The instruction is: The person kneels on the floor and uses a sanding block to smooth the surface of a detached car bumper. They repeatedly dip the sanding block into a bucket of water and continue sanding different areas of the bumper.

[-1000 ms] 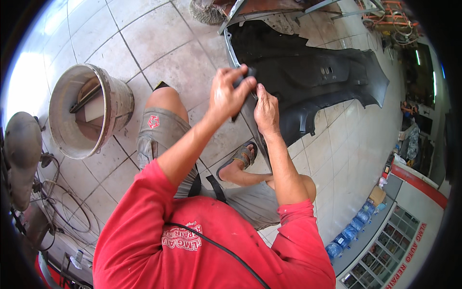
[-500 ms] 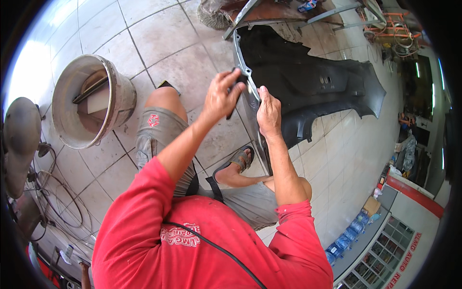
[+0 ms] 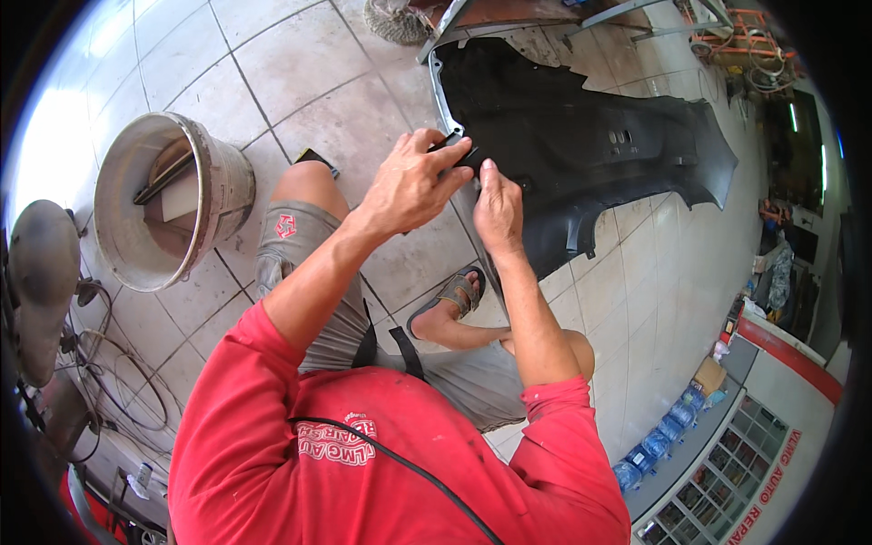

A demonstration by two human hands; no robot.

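Note:
My left hand is closed on a dark, flat block at the left edge of a large black moulded car panel; the block is mostly hidden by my fingers. My right hand grips the same pale-rimmed edge just right of and below the block, thumb up. The panel slants up from beside my feet toward a metal stand. My bent left knee is beside my left hand, and my sandalled foot is under my arms.
A dirty bucket with boards inside stands at the left, near hoses and a grey metal piece. A metal stand is at the top, an orange trolley at top right. Water bottles line the ledge at lower right.
My left hand moved down and left about half a second ago and is now slightly right again, its fingers further over the block. My right hand shifted slightly down and left; the panel edge moved slightly.

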